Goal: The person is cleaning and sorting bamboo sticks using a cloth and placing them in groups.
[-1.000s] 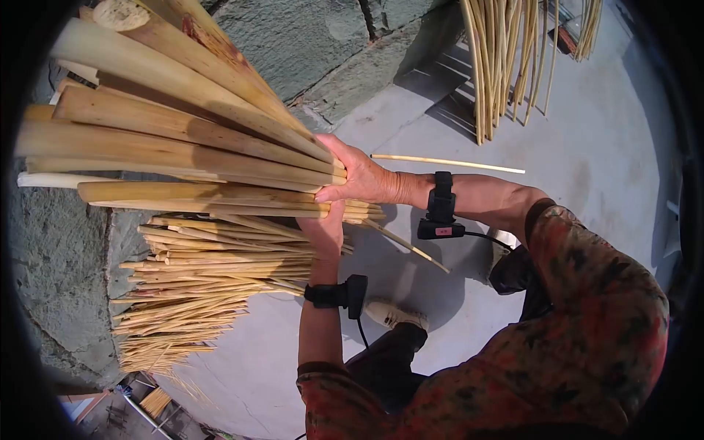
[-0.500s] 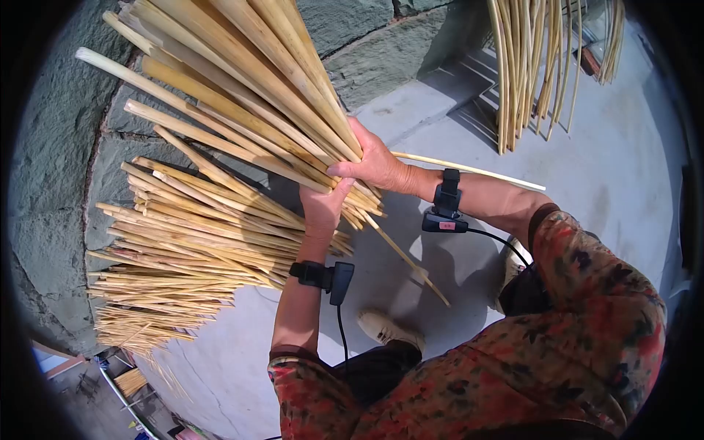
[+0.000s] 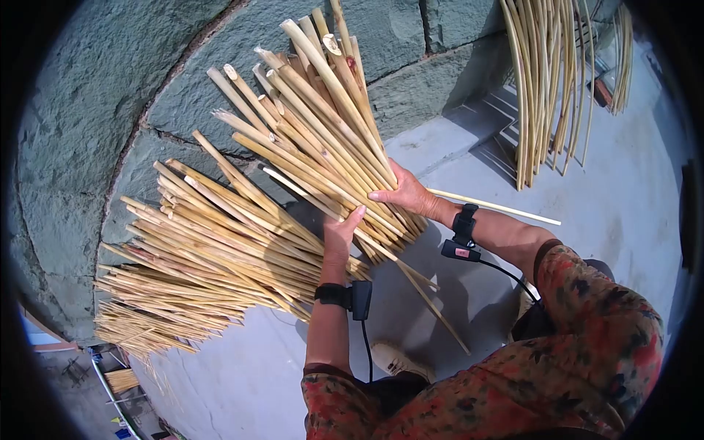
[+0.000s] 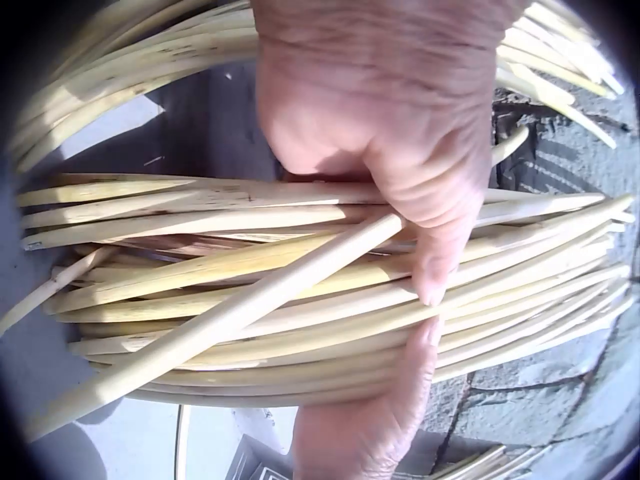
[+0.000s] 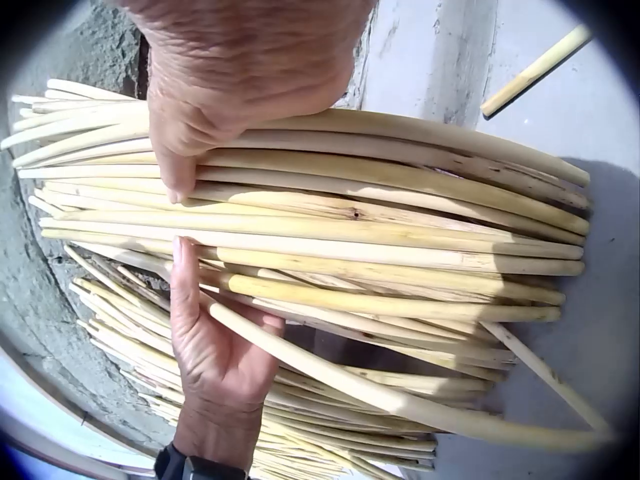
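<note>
In the head view, a bundle of pale, peeled sticks slants up and left from both hands. The left hand grips its lower left side, fingers hidden beneath. On the upper right side the right hand grips it, thumb across the top. The left wrist view shows the two thumbs nearly tip to tip over the sticks. One loose stick crosses below the right hand in the right wrist view, beside the left palm.
A wide pile of similar sticks lies to the left by the stone wall. More sticks stand at the upper right, near a reddish block. A single stick is on the grey floor, with shoes below.
Both hands have brought the bundle down toward the floor, with its far ends swinging from the left to upward. More of the pile shows beside it.
</note>
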`<state>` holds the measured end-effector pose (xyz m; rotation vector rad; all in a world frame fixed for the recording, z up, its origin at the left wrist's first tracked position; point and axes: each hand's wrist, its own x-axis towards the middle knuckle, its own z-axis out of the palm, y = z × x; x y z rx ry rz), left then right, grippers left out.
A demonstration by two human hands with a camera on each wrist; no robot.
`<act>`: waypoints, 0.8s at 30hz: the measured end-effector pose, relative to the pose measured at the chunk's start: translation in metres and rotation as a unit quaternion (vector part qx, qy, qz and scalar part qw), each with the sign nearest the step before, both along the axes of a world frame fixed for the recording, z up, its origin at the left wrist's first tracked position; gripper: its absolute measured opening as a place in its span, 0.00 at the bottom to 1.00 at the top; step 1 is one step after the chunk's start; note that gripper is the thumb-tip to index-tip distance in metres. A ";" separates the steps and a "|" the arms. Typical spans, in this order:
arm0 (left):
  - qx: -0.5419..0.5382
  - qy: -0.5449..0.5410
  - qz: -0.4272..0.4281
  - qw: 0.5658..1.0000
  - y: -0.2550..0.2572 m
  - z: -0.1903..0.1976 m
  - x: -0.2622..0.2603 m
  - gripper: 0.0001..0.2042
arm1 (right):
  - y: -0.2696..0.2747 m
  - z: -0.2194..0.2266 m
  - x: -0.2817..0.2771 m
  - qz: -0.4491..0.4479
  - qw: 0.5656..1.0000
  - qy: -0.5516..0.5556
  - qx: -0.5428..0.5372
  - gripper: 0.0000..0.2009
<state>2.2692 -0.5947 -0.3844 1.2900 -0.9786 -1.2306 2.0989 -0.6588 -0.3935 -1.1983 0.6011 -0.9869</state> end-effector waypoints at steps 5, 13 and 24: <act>-0.047 0.035 -0.012 0.998 -0.011 0.016 -0.009 0.19 | -0.008 -0.012 0.005 -0.050 0.993 0.077 -0.077 0.35; -0.053 0.045 0.025 0.997 -0.014 0.015 -0.019 0.20 | -0.023 0.011 0.003 0.083 0.996 -0.018 -0.004 0.39; -0.100 0.049 0.095 0.989 -0.012 0.025 -0.035 0.19 | -0.016 0.033 -0.028 0.011 0.998 0.057 -0.024 0.31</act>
